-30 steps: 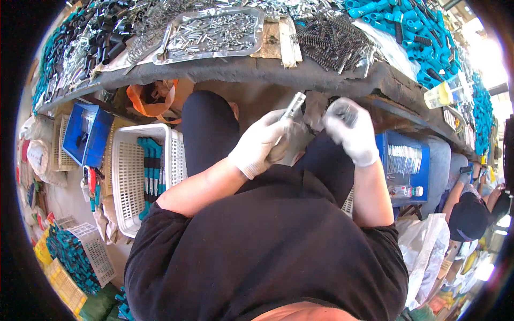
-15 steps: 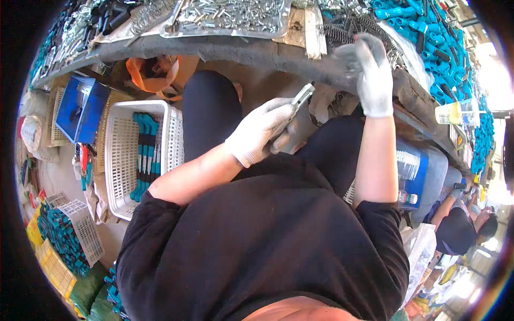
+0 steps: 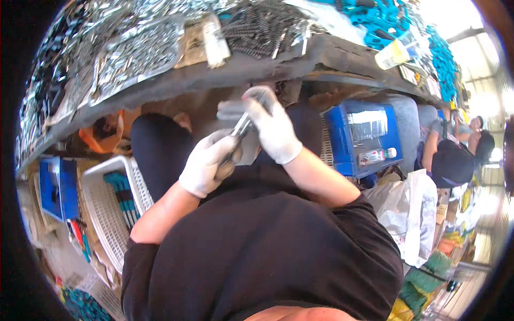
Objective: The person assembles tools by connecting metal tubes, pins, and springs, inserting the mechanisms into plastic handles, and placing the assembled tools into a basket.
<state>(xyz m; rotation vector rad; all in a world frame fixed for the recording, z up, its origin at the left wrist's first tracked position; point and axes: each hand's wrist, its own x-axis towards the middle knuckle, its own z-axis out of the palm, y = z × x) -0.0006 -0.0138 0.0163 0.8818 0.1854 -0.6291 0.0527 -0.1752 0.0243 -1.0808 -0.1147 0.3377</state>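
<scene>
My left hand (image 3: 210, 160), in a white glove, is closed around a slim silver metal tool part (image 3: 242, 125) that points up and away from me. My right hand (image 3: 272, 128), also gloved, is at the part's upper end. Its thumb and forefinger look pinched together there, while the other fingers reach left and are smeared by motion. Whatever the pinch may hold is too small and blurred to make out. Both hands are above my lap, just short of the bench edge. On the bench beyond them lies a heap of dark coil springs (image 3: 262, 29).
A tray of small metal parts (image 3: 139, 53) and teal handles (image 3: 369, 21) cover the bench, with a plastic cup (image 3: 393, 53) near its edge. A white basket (image 3: 101, 195) holds teal-handled tools at left. At right are a blue bin (image 3: 342, 139) and a co-worker (image 3: 452, 160).
My right hand has come back from the springs on the bench to the tip of the metal part in my left hand. The whole view has swung toward the right.
</scene>
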